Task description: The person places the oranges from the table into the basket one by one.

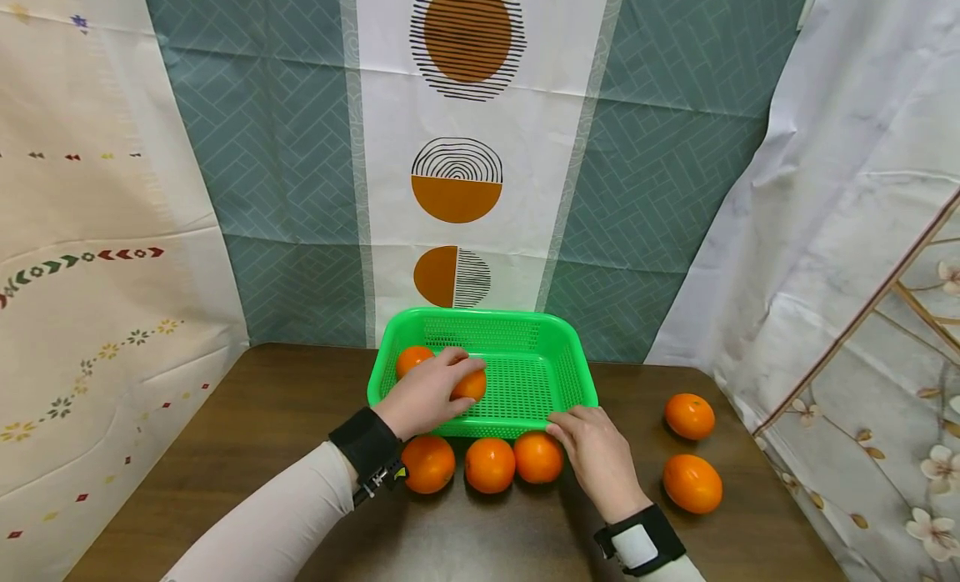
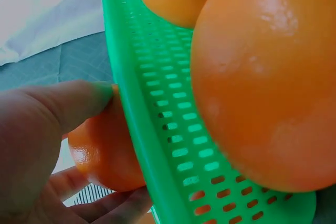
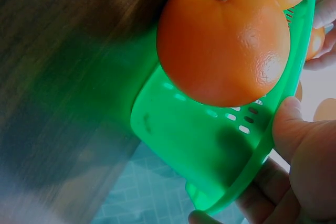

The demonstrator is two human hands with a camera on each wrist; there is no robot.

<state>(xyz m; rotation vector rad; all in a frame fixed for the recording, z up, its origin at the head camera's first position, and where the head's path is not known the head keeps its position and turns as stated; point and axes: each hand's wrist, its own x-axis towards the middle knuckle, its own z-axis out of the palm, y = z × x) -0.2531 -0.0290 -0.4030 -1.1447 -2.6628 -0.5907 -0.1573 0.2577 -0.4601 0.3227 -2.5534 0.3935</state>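
Observation:
A green plastic basket (image 1: 564,336) with slotted walls sits at the back of the table. Reaching over its near wall, my left hand (image 1: 423,394) grips an orange (image 1: 470,386) inside it; the left wrist view shows thumb and fingers around that orange (image 2: 102,150). Another orange (image 1: 414,359) lies in the basket's left part, partly covered by the hand. At the near right corner, my right hand (image 1: 600,461) holds the rim, thumb on one side and fingers on the other in the right wrist view.
Along the basket's near side lie a left orange (image 1: 428,464), a middle orange (image 1: 490,465) and a right orange (image 1: 538,457). Two more, a far orange (image 1: 690,416) and a near orange (image 1: 692,484), rest at the table's right. Patterned cloth (image 1: 292,190) hangs behind the brown table (image 1: 247,449).

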